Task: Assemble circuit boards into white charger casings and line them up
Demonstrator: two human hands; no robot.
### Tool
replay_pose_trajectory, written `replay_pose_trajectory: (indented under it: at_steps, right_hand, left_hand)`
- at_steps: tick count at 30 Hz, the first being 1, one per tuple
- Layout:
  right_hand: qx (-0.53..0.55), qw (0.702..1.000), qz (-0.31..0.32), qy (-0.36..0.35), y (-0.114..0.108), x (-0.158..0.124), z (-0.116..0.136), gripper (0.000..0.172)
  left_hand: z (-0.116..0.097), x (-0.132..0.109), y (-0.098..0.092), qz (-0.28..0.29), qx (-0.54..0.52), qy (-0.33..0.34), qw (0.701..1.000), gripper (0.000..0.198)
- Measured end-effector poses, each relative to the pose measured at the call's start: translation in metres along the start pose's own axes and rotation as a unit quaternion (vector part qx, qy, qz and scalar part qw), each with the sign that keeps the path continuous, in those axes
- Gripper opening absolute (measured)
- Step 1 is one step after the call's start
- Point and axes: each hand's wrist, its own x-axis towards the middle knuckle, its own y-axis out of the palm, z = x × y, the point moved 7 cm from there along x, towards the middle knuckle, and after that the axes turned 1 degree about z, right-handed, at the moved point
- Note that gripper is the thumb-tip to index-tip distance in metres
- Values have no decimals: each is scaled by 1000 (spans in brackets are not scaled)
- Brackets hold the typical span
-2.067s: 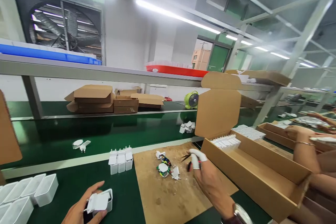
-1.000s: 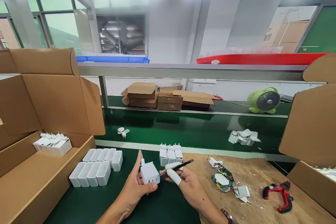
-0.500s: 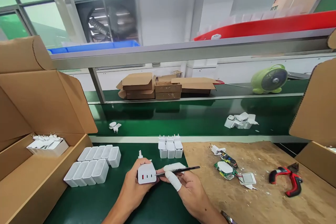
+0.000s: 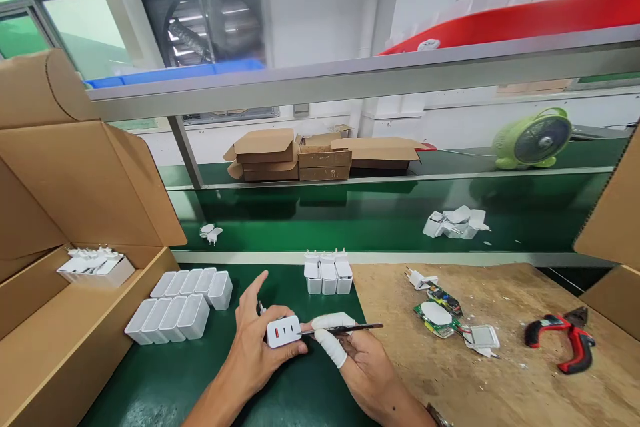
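Note:
My left hand (image 4: 255, 347) grips a white charger (image 4: 283, 331) with its port face turned toward me, index finger raised. My right hand (image 4: 357, 360), with white cots on two fingertips, pinches thin dark tweezers (image 4: 345, 329) whose tip touches the charger's port face. Three white chargers (image 4: 328, 275) stand in a row just beyond my hands. A group of several white charger shells (image 4: 180, 307) lies to the left on the green mat.
An open cardboard box (image 4: 60, 340) at left holds several chargers (image 4: 95, 267). A wooden board (image 4: 500, 373) at right carries opened charger parts (image 4: 445, 317) and red-handled cutters (image 4: 565, 337). Beyond is a green conveyor (image 4: 350, 220) with loose parts (image 4: 455, 222), flat boxes (image 4: 320, 155) and a green fan (image 4: 535, 139).
The view swung left and settled on the area in front of me. My right hand swapped the red cutters for tweezers and brought them to the charger; my left hand turned the charger's ports toward me.

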Motion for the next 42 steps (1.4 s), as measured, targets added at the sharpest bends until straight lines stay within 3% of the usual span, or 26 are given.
replay_pose_trajectory:
  at_steps: [5,8,14,24,42]
  right_hand:
    - [-5,1000,30,-7,0,0,5,39]
    - [-55,996,45,-57,1,-4,14,26]
    - [-139,979,42,-146,1,-13,24,25]
    - [-179,947,47,-261,5,-18,36,34]
    - [-203,929,45,-306,9,-15,57,31]
  left_hand:
    - [-9,3,11,105,28,54,993,49]
    - [-15,2,12,128,49,69,988,42]
    - [-17,-2,9,113,61,98,987,35]
    - [-25,-4,9,90,79,141,983,28]
    - [-34,-5,8,51,77,187,978,24]
